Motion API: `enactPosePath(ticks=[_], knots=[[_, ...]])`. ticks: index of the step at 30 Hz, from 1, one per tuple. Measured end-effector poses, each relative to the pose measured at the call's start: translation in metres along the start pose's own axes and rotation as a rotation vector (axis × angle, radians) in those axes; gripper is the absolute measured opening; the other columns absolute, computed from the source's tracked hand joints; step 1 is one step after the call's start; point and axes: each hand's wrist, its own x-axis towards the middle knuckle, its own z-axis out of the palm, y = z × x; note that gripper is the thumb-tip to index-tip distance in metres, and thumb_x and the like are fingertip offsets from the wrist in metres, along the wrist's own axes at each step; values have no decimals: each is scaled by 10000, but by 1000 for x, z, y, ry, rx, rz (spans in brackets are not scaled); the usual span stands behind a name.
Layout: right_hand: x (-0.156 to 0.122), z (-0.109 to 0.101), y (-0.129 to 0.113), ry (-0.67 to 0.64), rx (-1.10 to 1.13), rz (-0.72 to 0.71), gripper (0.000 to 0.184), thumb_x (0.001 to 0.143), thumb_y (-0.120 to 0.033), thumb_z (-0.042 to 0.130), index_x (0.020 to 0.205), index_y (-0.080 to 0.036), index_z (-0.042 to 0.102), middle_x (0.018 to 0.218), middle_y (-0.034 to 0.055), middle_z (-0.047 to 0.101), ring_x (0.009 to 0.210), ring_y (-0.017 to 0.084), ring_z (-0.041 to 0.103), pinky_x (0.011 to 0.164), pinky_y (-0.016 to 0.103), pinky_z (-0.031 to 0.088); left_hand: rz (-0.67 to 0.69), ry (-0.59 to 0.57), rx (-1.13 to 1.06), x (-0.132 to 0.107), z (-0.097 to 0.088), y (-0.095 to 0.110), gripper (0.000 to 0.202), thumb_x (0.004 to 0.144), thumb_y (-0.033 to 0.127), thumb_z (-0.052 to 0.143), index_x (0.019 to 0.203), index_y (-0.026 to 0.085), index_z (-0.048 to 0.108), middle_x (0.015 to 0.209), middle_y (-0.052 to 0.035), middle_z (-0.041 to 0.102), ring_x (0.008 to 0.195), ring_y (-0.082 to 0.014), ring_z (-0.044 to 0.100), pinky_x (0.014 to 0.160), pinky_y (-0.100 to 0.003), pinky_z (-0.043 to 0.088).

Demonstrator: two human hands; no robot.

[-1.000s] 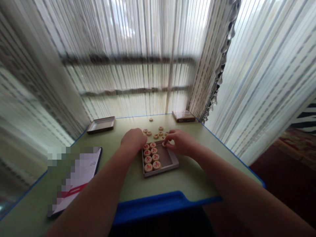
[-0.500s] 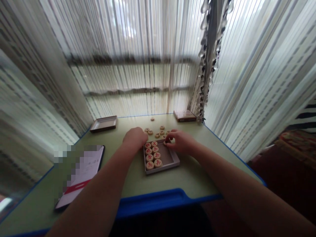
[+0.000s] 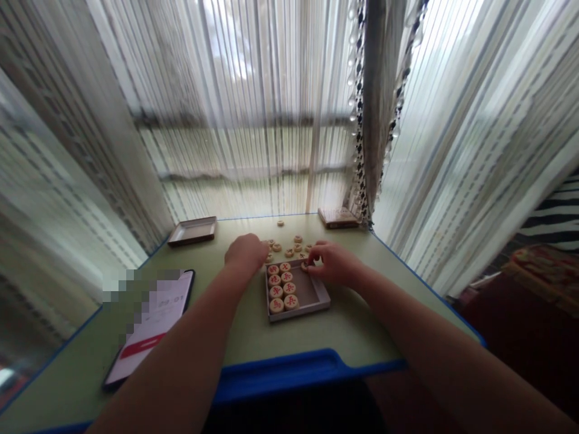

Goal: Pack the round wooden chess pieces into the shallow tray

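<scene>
A shallow grey box [image 3: 316, 296] lies on the green table [image 3: 289, 337], holding several round wooden chess pieces with red characters [image 3: 281, 287] in two columns on its left side. My right hand [image 3: 333, 263] is curled at the box's far right corner, fingers pinched on a piece [image 3: 304, 264] there. My left hand [image 3: 245, 252] rests closed against the box's far left corner; whether it holds anything is hidden. More loose pieces [image 3: 292, 245] lie on the table just beyond the box.
A grey box lid [image 3: 193, 230] sits at the far left of the table, a brown flat box [image 3: 338, 217] at the far right by the curtains. A phone [image 3: 151, 325] lies at the near left. A blue edge [image 3: 280, 374] borders the table's front.
The view has tilted up slightly. My right hand has shifted a little over the box's far corner with the piece; my left hand has stayed in place.
</scene>
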Motion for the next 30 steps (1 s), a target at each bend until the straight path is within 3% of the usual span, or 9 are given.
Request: enactPosePath(ticks=[3,5,11,15,19,23,28,30], knots=[[0,0,1,-3,-2,7,149,704,-319,607,732,-178,647,798,29,567,651,109,504,598,215,371,-20,138,28,3,1,-7,418,799,334,305,909,148,664,941,-156,653,873,-253,607,709,-327,469],[0,1,1,-11,-10,22,154,709,-323,604,714,-174,642,801,30,576,653,108,509,595,213,370,68,176,7,6,5,-10,395,803,298,306,918,175,663,934,-120,658,889,-225,598,765,-314,459],[0,1,-1,-16,-41,35,184,718,-337,597,672,-160,620,787,30,589,646,107,510,581,211,353,398,114,-103,19,26,-15,418,751,138,359,1081,197,609,1166,-30,582,1084,-170,501,960,-261,354],[0,0,-2,-15,-1,19,157,713,-319,600,714,-167,639,789,24,579,638,101,503,581,210,355,399,55,-166,25,35,-17,498,753,103,335,1223,124,498,1189,-79,567,1047,-167,538,931,-246,380],[0,1,0,-26,50,15,156,721,-301,592,799,-195,676,831,24,577,642,98,508,595,215,367,401,-31,-271,27,34,-19,425,734,109,356,1037,196,641,1090,-24,631,1003,-146,564,887,-212,407],[0,1,1,-29,39,-4,149,718,-299,590,780,-194,676,812,20,575,636,99,505,592,218,368,271,55,-370,29,25,-25,424,670,95,377,952,195,678,951,-32,676,894,-162,600,801,-239,448],[-1,-1,-2,-10,22,-2,156,719,-315,588,756,-185,665,797,24,571,643,104,503,602,224,369,-104,199,-614,31,12,-38,384,629,101,384,849,144,695,831,-68,691,745,-164,615,632,-233,464],[0,-2,-3,-8,24,0,144,722,-295,582,756,-182,664,790,26,572,644,106,505,604,224,370,-129,190,-591,31,8,-41,348,616,119,427,838,141,694,816,-72,691,739,-172,615,603,-232,454]])
